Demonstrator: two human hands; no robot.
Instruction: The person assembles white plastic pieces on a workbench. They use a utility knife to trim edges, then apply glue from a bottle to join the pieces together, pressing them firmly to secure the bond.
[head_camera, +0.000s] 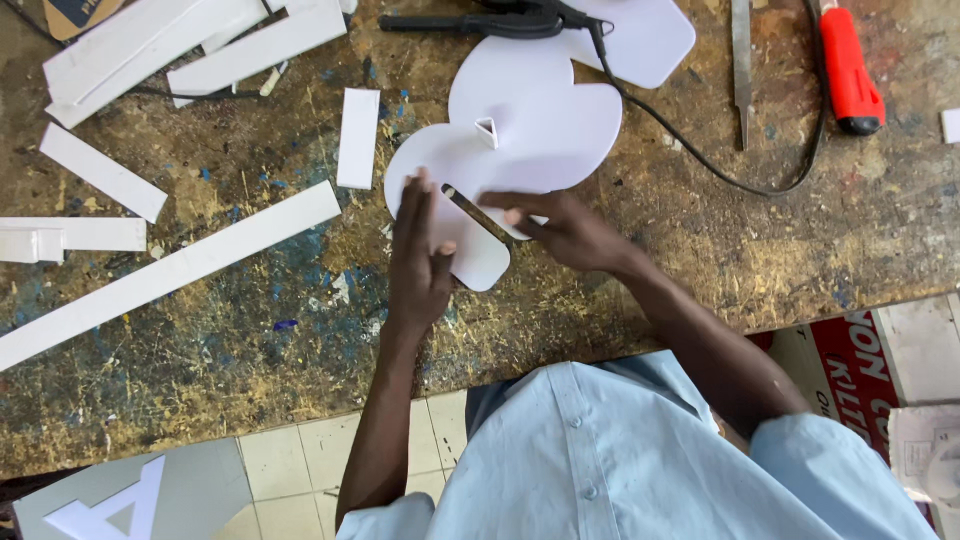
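One white lobed plastic cut-out lies flat at the middle of the paint-stained wooden bench. Left hand presses it, fingers extended. Right hand pinches its lower edge, loosely curled. Seven white plastic strips lie scattered left; one red-handled tool top right.

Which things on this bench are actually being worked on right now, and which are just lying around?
In hand:
- white cut-out shape, flat on the bench
- left hand pressing its lower lobe
- right hand at the slot in it

Lying about:
- white strips
- red-handled tool
- metal file
- black corded tool
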